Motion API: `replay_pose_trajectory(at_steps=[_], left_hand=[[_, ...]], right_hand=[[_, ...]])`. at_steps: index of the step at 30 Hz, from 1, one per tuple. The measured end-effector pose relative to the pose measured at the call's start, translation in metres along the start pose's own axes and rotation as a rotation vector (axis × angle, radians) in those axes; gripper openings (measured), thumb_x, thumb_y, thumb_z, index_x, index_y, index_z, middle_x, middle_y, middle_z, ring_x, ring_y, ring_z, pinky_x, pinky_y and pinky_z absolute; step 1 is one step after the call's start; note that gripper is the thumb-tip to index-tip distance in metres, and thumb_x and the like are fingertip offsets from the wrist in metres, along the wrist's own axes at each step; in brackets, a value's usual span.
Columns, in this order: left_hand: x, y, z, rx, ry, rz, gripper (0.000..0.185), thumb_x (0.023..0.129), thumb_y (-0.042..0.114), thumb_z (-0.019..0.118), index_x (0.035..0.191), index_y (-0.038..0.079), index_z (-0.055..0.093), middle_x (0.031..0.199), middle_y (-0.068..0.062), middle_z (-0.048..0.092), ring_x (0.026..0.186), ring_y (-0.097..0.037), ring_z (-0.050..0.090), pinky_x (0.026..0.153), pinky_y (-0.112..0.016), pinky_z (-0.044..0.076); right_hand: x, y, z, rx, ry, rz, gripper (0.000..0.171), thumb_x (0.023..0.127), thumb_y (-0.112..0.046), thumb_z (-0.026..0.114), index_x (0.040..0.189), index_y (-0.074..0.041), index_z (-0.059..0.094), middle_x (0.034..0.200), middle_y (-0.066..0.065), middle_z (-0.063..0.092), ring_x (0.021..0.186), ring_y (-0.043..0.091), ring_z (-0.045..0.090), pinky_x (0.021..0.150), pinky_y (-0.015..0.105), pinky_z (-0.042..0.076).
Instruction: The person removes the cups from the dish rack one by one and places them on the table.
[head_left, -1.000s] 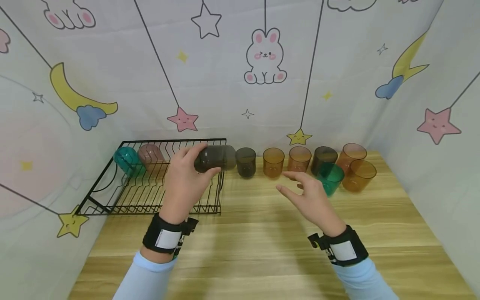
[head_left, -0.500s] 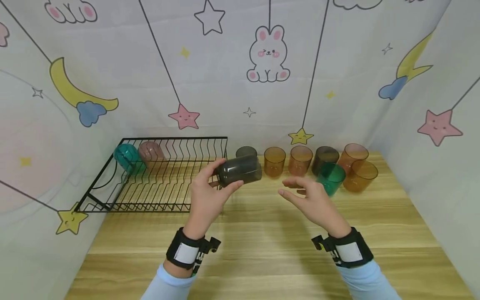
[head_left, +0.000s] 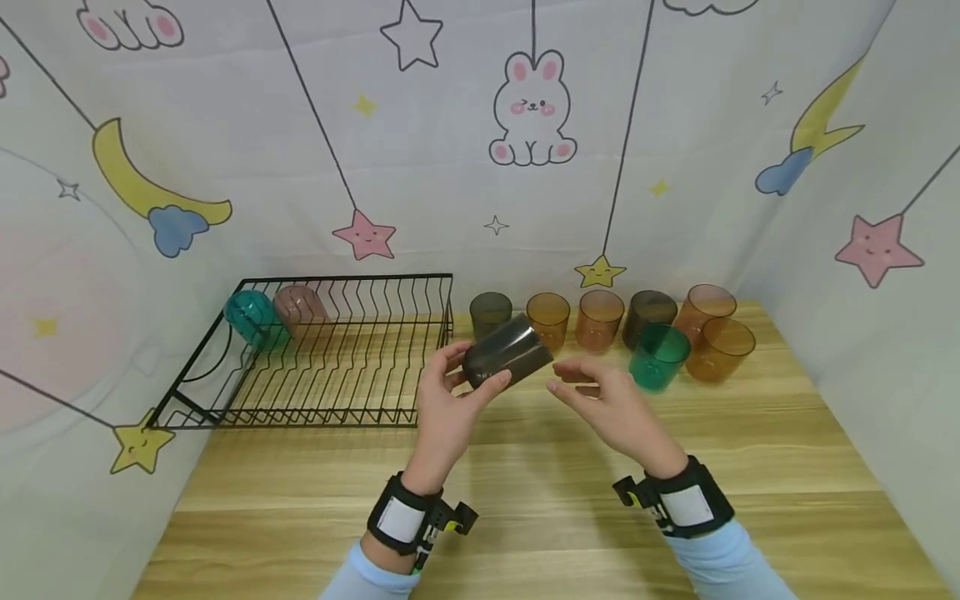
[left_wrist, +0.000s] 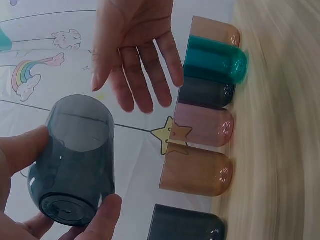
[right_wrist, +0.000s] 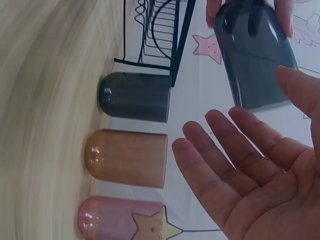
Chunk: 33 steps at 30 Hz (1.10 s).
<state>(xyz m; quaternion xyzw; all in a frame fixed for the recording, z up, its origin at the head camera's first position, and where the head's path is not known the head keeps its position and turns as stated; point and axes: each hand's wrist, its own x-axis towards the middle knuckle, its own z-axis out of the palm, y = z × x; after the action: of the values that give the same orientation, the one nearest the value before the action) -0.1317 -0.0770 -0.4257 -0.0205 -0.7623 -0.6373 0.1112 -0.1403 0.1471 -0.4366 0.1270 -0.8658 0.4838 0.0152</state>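
A dark grey see-through cup [head_left: 507, 353] is held in the air by my left hand [head_left: 454, 408], thumb on one side and fingers on the other. It lies tilted, with its mouth toward my right hand [head_left: 609, 402] and its rounded base toward the left palm. In the left wrist view the cup [left_wrist: 75, 155] shows its base ring close to the camera. My right hand [right_wrist: 260, 175] holds nothing; its fingers are spread and slightly bent beside the cup's mouth. In the right wrist view the held cup [right_wrist: 255, 60] is just beyond those fingertips, and contact cannot be told.
A black wire rack [head_left: 352, 358] stands at the left, with a teal cup [head_left: 253, 315] and a pink cup [head_left: 302, 308] upside down in it. Along the back wall stand several upright cups, among them an amber one [head_left: 547, 315] and a green one [head_left: 660, 358].
My left hand has carried the dark grey cup rightward and nearer, away from the rack. The cup has tipped from level to slanted, mouth end raised. My right hand has barely moved.
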Motion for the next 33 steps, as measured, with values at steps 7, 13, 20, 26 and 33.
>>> replay_pose_trajectory(at_steps=[7, 13, 20, 26, 33], left_hand=[[-0.003, -0.004, 0.009, -0.035, -0.026, -0.036, 0.062, 0.069, 0.044, 0.079, 0.121, 0.026, 0.05, 0.121, 0.002, 0.048, 0.103, -0.022, 0.056, 0.077, -0.034, 0.054], [-0.009, 0.012, 0.008, -0.057, -0.065, -0.051, 0.059, 0.073, 0.028, 0.079, 0.123, 0.015, 0.049, 0.12, -0.005, 0.049, 0.103, -0.027, 0.058, 0.08, -0.034, 0.055], [-0.011, 0.011, 0.009, 0.005, -0.106, -0.075, 0.068, 0.075, 0.028, 0.078, 0.133, 0.018, 0.044, 0.129, -0.006, 0.048, 0.108, -0.027, 0.057, 0.086, -0.039, 0.052], [-0.007, -0.011, 0.014, 0.006, -0.134, -0.054, 0.071, 0.071, 0.038, 0.078, 0.133, 0.023, 0.045, 0.131, 0.0, 0.047, 0.108, -0.023, 0.059, 0.085, -0.035, 0.054], [-0.008, -0.015, 0.018, 0.007, -0.148, -0.021, 0.069, 0.07, 0.042, 0.078, 0.129, 0.025, 0.048, 0.127, 0.001, 0.048, 0.104, -0.02, 0.061, 0.081, -0.031, 0.055]], right_hand=[[0.0, -0.001, 0.009, 0.032, -0.027, -0.018, 0.047, 0.085, -0.055, 0.056, 0.117, -0.021, 0.06, 0.114, -0.001, 0.064, 0.107, 0.014, 0.061, 0.087, 0.035, 0.054], [0.001, -0.002, 0.008, 0.031, -0.032, -0.007, 0.044, 0.087, -0.055, 0.052, 0.117, -0.024, 0.059, 0.114, -0.002, 0.064, 0.107, 0.015, 0.061, 0.087, 0.032, 0.054], [0.0, -0.006, 0.006, 0.022, -0.018, 0.008, 0.045, 0.086, -0.057, 0.052, 0.117, -0.026, 0.059, 0.114, -0.003, 0.064, 0.107, 0.016, 0.061, 0.087, 0.035, 0.054], [0.001, -0.009, 0.005, 0.024, -0.02, 0.019, 0.048, 0.086, -0.059, 0.051, 0.124, -0.03, 0.054, 0.122, -0.005, 0.06, 0.11, 0.015, 0.059, 0.088, 0.036, 0.053], [0.001, -0.019, 0.002, 0.051, -0.026, 0.034, 0.051, 0.086, -0.056, 0.053, 0.125, -0.025, 0.053, 0.123, 0.001, 0.059, 0.115, 0.02, 0.057, 0.092, 0.037, 0.052]])
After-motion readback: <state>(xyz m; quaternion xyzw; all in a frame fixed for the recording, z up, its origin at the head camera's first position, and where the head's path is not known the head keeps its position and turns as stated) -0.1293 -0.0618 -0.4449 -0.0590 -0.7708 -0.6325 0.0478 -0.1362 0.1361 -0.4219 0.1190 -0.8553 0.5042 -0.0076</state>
